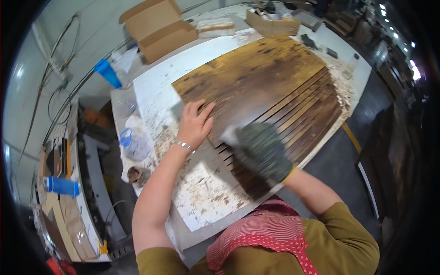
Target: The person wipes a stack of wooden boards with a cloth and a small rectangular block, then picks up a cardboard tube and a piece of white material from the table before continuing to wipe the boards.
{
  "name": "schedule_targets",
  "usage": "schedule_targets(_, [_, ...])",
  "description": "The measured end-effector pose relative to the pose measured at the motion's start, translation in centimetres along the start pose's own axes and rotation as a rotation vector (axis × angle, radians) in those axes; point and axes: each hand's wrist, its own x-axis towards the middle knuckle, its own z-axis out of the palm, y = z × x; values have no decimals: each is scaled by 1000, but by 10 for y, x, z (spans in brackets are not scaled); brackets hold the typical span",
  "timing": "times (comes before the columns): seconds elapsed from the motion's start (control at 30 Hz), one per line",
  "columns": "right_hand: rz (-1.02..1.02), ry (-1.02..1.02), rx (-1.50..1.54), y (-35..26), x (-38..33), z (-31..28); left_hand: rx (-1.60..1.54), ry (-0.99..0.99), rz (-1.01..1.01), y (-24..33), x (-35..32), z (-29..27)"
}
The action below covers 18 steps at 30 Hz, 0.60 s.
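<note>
A brown, dark-streaked wooden board [261,64] with a row of parallel grooves on its right side lies on the white worktable. My left hand [196,120], bare with a metal band at the wrist, rests on the board's left edge, its fingers spread and holding nothing. My right hand [262,150], in a grey-green knit glove with a yellow cuff, is over the board near the grooves. It is closed on a small whitish pad [229,136], smeared by motion, whose exact kind I cannot make out. The glove hides part of the grooves.
Brown flecks and scraps dot the white tabletop [201,197]. An open cardboard box [158,34], a blue cup [107,73] and a clear plastic bag [136,143] stand along the far and left sides. A cardboard tray [272,24] of supplies sits at the back. A side shelf holds a blue cylinder [62,186].
</note>
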Motion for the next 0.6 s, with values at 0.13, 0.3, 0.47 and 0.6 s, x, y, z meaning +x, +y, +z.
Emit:
schedule_targets(0.13, [-102, 44, 137, 5, -5, 10, 25, 10, 16, -1, -1, 11])
schedule_targets(0.3, [-9, 39, 126, 31, -9, 17, 22, -28, -53, -2, -19, -1])
schedule_targets(0.47, [-53, 27, 179, 52, -15, 14, -126, -85, -111, 6, -1, -4])
schedule_targets(0.6, [132, 64, 49, 114, -26, 0, -134, -100, -191, 10, -3, -1])
